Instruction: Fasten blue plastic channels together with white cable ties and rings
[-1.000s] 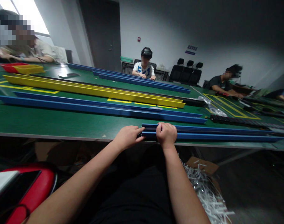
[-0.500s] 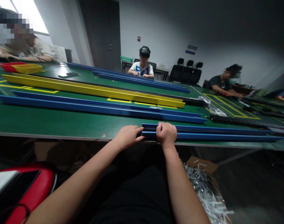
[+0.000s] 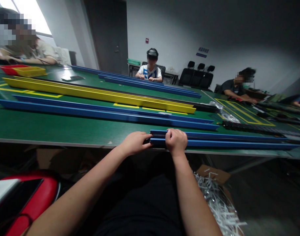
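A long blue channel [image 3: 228, 143] with two raised walls lies along the near edge of the green table, stretching off to the right. My right hand [image 3: 176, 140] is closed over it near its left end, fingers curled across the walls. At that left end, the thumb and fingers of my left hand [image 3: 136, 142] pinch at the opening. Something dark shows between them, too shadowed to name. Just beyond lies a second blue channel [image 3: 110, 113], and behind that a yellow channel [image 3: 98, 95]; neither is touched by my hands.
More blue channels [image 3: 150, 84] lie farther back on the table [image 3: 53, 129]. Red and yellow trays [image 3: 29, 71] sit at the far left. Several people work around the table. Below its edge are a carton of shredded strips [image 3: 219, 200] and a red seat [image 3: 45, 196].
Both hands stay almost exactly where they were on the blue channel. The far end of that channel shifts very slightly; nothing is let go.
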Available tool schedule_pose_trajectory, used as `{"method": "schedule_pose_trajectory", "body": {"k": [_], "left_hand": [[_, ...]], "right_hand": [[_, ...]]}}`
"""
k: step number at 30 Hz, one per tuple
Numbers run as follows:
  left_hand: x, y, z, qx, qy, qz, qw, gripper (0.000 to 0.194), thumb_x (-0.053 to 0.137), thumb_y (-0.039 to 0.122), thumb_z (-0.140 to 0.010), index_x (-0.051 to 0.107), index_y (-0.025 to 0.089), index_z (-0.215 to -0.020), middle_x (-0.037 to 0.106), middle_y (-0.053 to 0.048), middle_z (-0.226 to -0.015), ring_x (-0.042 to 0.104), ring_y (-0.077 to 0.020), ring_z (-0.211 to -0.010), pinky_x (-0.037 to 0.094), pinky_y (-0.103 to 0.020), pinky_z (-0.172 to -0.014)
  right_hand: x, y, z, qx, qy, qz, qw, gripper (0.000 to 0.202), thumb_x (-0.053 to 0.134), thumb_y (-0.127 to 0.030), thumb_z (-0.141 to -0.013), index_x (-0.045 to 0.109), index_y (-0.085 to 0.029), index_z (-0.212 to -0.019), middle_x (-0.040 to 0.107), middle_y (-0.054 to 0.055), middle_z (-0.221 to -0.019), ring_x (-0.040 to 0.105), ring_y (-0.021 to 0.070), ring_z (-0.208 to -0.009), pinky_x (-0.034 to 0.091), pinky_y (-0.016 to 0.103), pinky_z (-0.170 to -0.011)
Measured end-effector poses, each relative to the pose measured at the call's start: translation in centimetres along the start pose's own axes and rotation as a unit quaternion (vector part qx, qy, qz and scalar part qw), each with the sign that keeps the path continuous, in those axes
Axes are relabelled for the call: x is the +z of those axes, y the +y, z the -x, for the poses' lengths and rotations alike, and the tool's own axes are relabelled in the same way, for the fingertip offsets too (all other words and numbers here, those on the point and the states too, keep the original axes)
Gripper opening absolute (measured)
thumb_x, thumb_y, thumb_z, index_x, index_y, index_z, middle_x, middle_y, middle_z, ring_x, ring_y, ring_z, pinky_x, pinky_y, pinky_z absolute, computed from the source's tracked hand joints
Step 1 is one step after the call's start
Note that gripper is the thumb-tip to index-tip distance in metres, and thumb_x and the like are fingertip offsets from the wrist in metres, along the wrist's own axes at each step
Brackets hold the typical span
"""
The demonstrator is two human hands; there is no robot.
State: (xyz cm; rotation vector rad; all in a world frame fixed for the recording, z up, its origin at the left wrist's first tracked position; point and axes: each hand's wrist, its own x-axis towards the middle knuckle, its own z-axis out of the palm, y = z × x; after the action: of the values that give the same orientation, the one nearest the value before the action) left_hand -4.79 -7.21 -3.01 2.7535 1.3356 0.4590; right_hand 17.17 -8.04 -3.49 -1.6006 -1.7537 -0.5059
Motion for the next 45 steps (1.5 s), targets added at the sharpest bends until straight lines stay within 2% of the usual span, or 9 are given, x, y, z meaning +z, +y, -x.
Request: {"method": "schedule_pose_trajectory", "body": {"k": [8,12,20,24,29,31,36,42,45], "left_hand": [[0.1,0.6,-0.2,-0.01,-0.013,0.059,0.998,0.031,0.055,0.046,-0.085,0.067,0.028,-0.107,0.071,-0.002,-0.088,0.064,-0.0183,-0.078,0.042,-0.026,-0.065],[0.3,1.1,-0.4,-0.024,-0.001,0.072,0.997,0.034,0.058,0.045,-0.083,0.065,0.029,-0.113,0.072,-0.002,-0.093,0.065,-0.0191,-0.08,0.042,-0.026,-0.066],[0.7,0.6,-0.7,-0.063,-0.026,0.122,0.99,0.031,0.055,0.049,-0.084,0.071,0.026,-0.097,0.07,-0.001,-0.078,0.061,-0.0154,-0.068,0.035,-0.023,-0.056],[0.7,0.6,-0.6,-0.056,-0.023,0.133,0.989,0.03,0.055,0.048,-0.084,0.07,0.027,-0.101,0.07,0.0,-0.08,0.061,-0.0152,-0.069,0.036,-0.024,-0.058],[0.4,0.8,-0.5,-0.054,-0.023,0.118,0.991,0.028,0.055,0.048,-0.084,0.07,0.026,-0.094,0.07,-0.001,-0.08,0.061,-0.0153,-0.068,0.035,-0.024,-0.057],[0.4,0.8,-0.5,-0.053,-0.022,0.117,0.991,0.029,0.055,0.047,-0.084,0.07,0.026,-0.096,0.071,-0.001,-0.081,0.061,-0.0153,-0.069,0.036,-0.023,-0.057],[0.4,0.9,-0.4,-0.04,-0.006,0.106,0.994,0.041,0.056,0.045,-0.084,0.062,0.029,-0.122,0.072,-0.002,-0.091,0.064,-0.0177,-0.078,0.041,-0.025,-0.066],[0.2,1.1,-0.3,-0.033,-0.011,0.096,0.995,0.032,0.055,0.044,-0.084,0.065,0.03,-0.111,0.071,0.0,-0.086,0.063,-0.0166,-0.074,0.039,-0.024,-0.062],[0.2,1.1,-0.3,-0.039,-0.006,0.081,0.996,0.036,0.055,0.044,-0.084,0.063,0.028,-0.115,0.071,-0.001,-0.087,0.064,-0.0177,-0.075,0.039,-0.025,-0.062]], "right_hand": [[-0.2,0.0,-0.1,0.004,-0.004,-0.007,1.0,0.027,0.044,-0.026,-0.089,0.071,-0.02,-0.085,0.071,0.005,-0.085,0.058,0.0189,-0.084,0.033,0.033,-0.084],[-0.3,0.1,-0.2,-0.007,-0.012,0.004,1.0,0.027,0.045,-0.026,-0.088,0.071,-0.02,-0.085,0.07,0.005,-0.082,0.058,0.0183,-0.082,0.033,0.032,-0.079],[-0.1,0.3,-0.1,-0.011,-0.007,0.0,1.0,0.026,0.045,-0.026,-0.087,0.07,-0.021,-0.083,0.07,0.005,-0.082,0.058,0.0183,-0.081,0.033,0.032,-0.079],[0.0,0.4,0.0,-0.007,-0.004,-0.002,1.0,0.026,0.045,-0.026,-0.087,0.07,-0.021,-0.083,0.07,0.005,-0.082,0.058,0.0187,-0.081,0.032,0.033,-0.079],[0.0,0.3,-0.1,-0.004,-0.003,-0.007,1.0,0.027,0.044,-0.027,-0.088,0.07,-0.02,-0.082,0.07,0.005,-0.081,0.058,0.0187,-0.081,0.033,0.032,-0.08],[-0.1,0.3,0.0,-0.004,-0.002,-0.01,1.0,0.027,0.044,-0.027,-0.088,0.07,-0.02,-0.083,0.071,0.005,-0.083,0.058,0.0186,-0.082,0.033,0.033,-0.081],[-0.1,0.2,0.0,-0.006,0.004,-0.013,1.0,0.027,0.045,-0.027,-0.088,0.071,-0.02,-0.085,0.071,0.005,-0.084,0.059,0.0189,-0.083,0.033,0.033,-0.082],[-0.2,0.3,0.2,-0.018,0.027,-0.02,0.999,0.026,0.045,-0.026,-0.088,0.07,-0.021,-0.087,0.071,0.004,-0.087,0.06,0.0187,-0.084,0.034,0.033,-0.082],[-0.2,0.4,0.3,-0.023,0.038,-0.025,0.999,0.026,0.045,-0.026,-0.088,0.07,-0.021,-0.088,0.072,0.003,-0.087,0.06,0.0189,-0.085,0.034,0.034,-0.083]]}}
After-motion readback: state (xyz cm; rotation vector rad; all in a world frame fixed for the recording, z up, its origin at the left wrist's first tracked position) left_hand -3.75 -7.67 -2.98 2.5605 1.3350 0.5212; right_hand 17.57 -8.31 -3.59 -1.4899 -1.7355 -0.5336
